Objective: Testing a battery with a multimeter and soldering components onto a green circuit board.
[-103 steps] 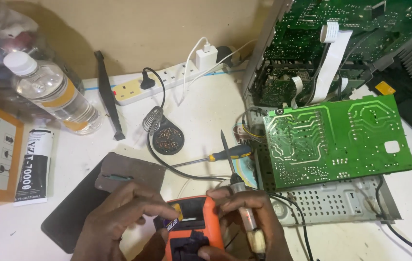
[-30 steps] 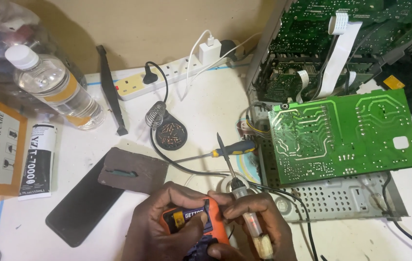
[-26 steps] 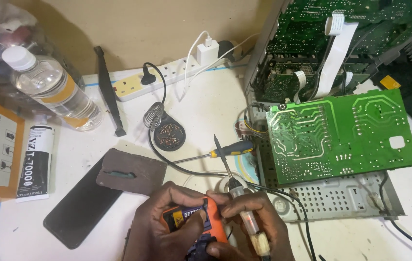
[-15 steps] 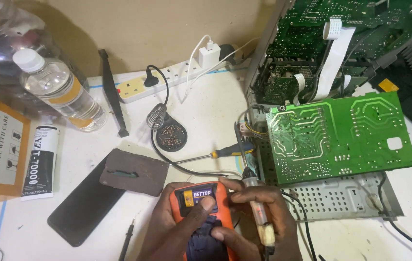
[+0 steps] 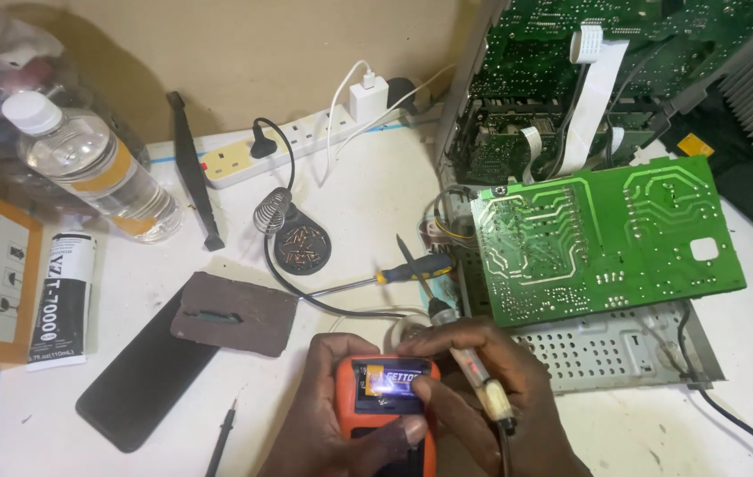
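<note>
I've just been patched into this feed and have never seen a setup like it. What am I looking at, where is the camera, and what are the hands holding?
There is no machine here: one camera on a person's head looks down at their two bare hands over a white table. The left hand and right hand together hold an orange meter with a battery showing in its open back. The right hand also has a soldering iron tucked between its fingers. Beside them lie a green circuit board on a metal chassis, a screwdriver, a coiled iron stand, a power strip, a water bottle, a black phone and a glue tube.
</note>
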